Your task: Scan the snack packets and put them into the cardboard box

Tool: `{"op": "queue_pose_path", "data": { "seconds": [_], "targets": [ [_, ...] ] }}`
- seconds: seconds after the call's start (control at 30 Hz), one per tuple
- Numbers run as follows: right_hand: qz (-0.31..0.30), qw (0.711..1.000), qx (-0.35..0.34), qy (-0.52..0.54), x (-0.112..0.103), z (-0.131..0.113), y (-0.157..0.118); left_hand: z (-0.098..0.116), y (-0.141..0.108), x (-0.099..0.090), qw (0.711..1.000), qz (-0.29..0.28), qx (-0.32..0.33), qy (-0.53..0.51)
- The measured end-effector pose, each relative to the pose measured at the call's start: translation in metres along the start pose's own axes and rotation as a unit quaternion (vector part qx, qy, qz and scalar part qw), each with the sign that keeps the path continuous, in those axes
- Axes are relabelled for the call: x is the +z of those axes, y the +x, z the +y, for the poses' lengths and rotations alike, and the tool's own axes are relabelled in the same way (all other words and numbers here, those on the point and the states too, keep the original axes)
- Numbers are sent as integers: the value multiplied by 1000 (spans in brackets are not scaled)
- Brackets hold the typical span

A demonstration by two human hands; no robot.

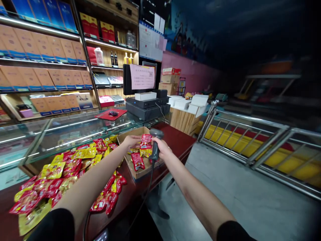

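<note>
My right hand [163, 149] is wrapped round the handle of a dark grey barcode scanner [155, 151], whose cable hangs down past the counter edge. Just left of it, my left hand [132, 142] grips a small red snack packet [145, 140] by its left side, close to the scanner. Both hands are over an open cardboard box [140, 173]. Inside the box lie another red packet [137, 161] and a yellow packet [145, 153]. A wide heap of red and yellow snack packets [72, 167] covers the counter to the left, partly hidden behind my left forearm.
The dark red counter [179, 140] holds the box. Behind stand a glass display case [75, 125], a mouse [113, 113] on a red mat, and a monitor [142, 78] with a pink sheet. Shelves of boxes [45, 78] line the back. Metal railings [245, 134] stand right.
</note>
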State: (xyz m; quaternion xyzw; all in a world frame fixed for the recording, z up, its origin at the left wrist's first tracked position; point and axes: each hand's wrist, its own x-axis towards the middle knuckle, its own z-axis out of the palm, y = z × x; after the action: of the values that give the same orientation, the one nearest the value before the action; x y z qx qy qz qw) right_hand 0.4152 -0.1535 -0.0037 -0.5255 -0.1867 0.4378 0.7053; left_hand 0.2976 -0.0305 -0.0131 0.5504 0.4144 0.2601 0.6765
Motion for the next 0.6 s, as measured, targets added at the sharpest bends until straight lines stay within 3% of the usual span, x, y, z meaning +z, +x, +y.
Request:
{"op": "queue_pose_path", "data": {
  "seconds": [0.13, 0.27, 0.43, 0.6],
  "targets": [
    [38, 999, -14, -24, -9, -13, 8, 6, 9, 3, 999, 41, 30, -11],
    [34, 999, -10, -36, -4, -12, 8, 8, 2, -21, 998, 41, 28, -26],
    [-27, 999, 22, -9, 29, 8, -3, 6, -27, -76, 997, 61, 34, -37],
    [-113, 992, 55, 30, 80, 35, -30, -2, -80, -145, 994, 85, 53, -46]
  ]
}}
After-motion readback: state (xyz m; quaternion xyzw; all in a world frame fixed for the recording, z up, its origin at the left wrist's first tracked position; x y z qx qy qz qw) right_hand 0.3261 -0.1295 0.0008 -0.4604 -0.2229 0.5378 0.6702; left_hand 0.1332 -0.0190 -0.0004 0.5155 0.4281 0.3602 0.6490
